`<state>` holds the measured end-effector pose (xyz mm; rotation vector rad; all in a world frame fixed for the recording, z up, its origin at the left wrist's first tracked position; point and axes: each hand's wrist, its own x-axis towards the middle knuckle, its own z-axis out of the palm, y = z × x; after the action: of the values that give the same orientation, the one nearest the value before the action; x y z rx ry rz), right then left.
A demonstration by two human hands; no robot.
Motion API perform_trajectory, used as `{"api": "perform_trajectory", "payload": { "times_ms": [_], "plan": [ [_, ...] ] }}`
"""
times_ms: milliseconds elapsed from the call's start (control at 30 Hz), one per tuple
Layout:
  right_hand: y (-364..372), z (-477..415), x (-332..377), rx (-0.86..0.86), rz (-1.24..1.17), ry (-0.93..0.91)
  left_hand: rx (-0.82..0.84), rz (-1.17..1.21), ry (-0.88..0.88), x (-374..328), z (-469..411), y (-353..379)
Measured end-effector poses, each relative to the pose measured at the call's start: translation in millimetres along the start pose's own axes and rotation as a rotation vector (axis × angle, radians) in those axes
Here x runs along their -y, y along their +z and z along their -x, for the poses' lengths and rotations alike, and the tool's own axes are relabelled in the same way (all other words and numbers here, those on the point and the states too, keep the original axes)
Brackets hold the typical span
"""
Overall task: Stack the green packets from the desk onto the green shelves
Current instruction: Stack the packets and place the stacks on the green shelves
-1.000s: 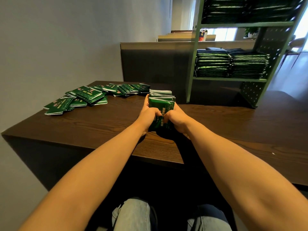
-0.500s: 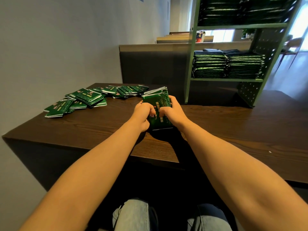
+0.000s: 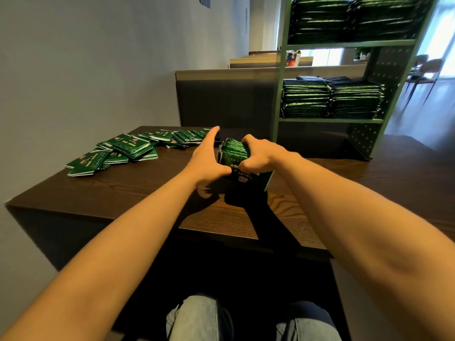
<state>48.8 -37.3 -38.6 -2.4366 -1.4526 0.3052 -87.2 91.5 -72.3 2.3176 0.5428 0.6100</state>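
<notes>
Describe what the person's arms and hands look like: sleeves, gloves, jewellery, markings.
The left arm and right arm are bare as far as the picture shows: no sleeves or cuffs. The left hand and right hand wear no gloves; no watch, bracelet, ring or marking shows. Blue jeans cover the knees.

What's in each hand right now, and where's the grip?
Right hand grips the bundle of glossy green packets over its top edge; left hand, fingers straight, holds nothing.

Open-plan office, dark wood-grain desk (image 3: 138, 193) against a plain grey wall (image 3: 86, 70), low partition (image 3: 226, 99) between desk rows, green metal shelving (image 3: 344, 43), chairs (image 3: 426, 67) by bright windows (image 3: 327, 56)
</notes>
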Motion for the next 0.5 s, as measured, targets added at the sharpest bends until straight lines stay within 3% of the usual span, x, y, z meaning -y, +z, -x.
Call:
{"api": "perform_trajectory", "payload": {
  "times_ms": [67, 200, 500],
  "plan": [
    [-3, -3, 4, 0.061, 0.073, -0.006, 0.147, -0.3, 0.06, -5, -5, -2],
    [5, -11, 5, 0.15, 0.132, 0.007, 0.417, -0.626, -0.053, -15, -14, 2],
    [13, -16, 0, 0.197, 0.257, -0.008, 0.536, -0.773, -0.117, -33, -20, 8]
  ]
}}
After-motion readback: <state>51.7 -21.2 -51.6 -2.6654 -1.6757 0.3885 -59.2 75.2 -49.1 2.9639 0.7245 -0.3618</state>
